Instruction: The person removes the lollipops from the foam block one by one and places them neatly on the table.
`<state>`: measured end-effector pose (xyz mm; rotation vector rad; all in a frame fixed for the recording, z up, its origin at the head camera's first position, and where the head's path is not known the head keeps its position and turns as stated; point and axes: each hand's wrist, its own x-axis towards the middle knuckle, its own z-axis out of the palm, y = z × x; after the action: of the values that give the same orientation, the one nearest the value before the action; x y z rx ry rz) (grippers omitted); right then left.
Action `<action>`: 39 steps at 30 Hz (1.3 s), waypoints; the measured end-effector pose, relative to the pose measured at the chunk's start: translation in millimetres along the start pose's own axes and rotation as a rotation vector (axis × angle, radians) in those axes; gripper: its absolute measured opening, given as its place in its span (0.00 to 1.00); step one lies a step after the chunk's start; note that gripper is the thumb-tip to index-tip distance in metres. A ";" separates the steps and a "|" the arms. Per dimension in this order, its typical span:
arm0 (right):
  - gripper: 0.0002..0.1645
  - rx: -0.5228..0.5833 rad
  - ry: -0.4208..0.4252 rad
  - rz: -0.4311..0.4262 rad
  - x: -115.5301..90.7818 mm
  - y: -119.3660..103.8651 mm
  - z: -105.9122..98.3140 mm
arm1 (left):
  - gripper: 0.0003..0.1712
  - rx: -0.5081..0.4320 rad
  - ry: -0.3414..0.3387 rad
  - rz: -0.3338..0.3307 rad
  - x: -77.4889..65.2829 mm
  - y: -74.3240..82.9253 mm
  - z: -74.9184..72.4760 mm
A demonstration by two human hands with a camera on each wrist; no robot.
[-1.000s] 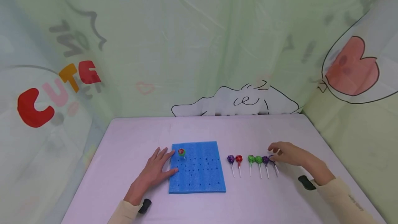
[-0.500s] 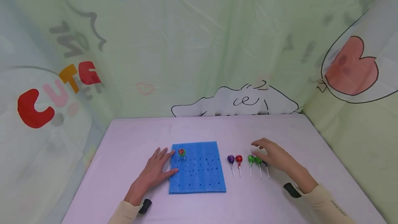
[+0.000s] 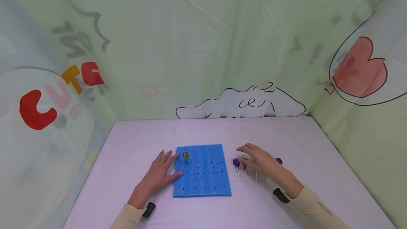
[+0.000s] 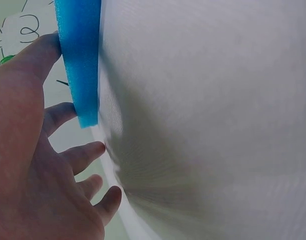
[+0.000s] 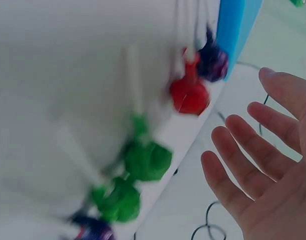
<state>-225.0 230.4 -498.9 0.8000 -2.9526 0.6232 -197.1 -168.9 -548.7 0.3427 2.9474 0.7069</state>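
My left hand (image 3: 155, 174) touches the left edge of a blue foam board (image 3: 203, 183) with its thumb and a fingertip, fingers spread. One lollipop with a red and green wrapper (image 3: 186, 155) stands upright in the board's upper left, its stick in the foam. My right hand (image 3: 262, 160) hovers over a row of lollipops, fingers loosely extended and holding nothing. By its thumb lie a purple lollipop (image 3: 236, 162) and a red lollipop (image 5: 190, 96). Two green lollipops (image 5: 149, 161) are mostly hidden under it in the head view. Beyond the wrist shows another purple lollipop (image 3: 278, 160).
The board has rows of small holes. It lies on a pale, cloth-covered table (image 3: 143, 133), left of the lollipops. Behind and beside the table hang printed curtains (image 3: 190, 45). A dark wrist camera (image 3: 281, 195) sits under the right wrist, another (image 3: 148, 210) by the left.
My right hand has moved left along the row, from the purple lollipops at the right end to above the red and green ones. The left hand and board have stayed put.
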 end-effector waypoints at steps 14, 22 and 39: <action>0.24 -0.050 0.033 -0.234 31.0 -48.4 14.3 | 0.45 -0.001 0.005 0.002 -0.4 -0.5 -2.7; 0.25 -0.055 0.030 -0.269 41.9 -65.3 29.3 | 0.45 -0.014 0.002 -0.004 -1.2 1.4 -2.7; 0.29 -0.101 0.004 -0.368 61.4 -100.4 37.7 | 0.45 0.005 -0.001 0.005 -1.7 0.7 -1.9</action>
<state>-226.1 107.3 -488.7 1.2810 -2.6976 0.4456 -195.6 -169.5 -546.7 0.3507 2.9492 0.7001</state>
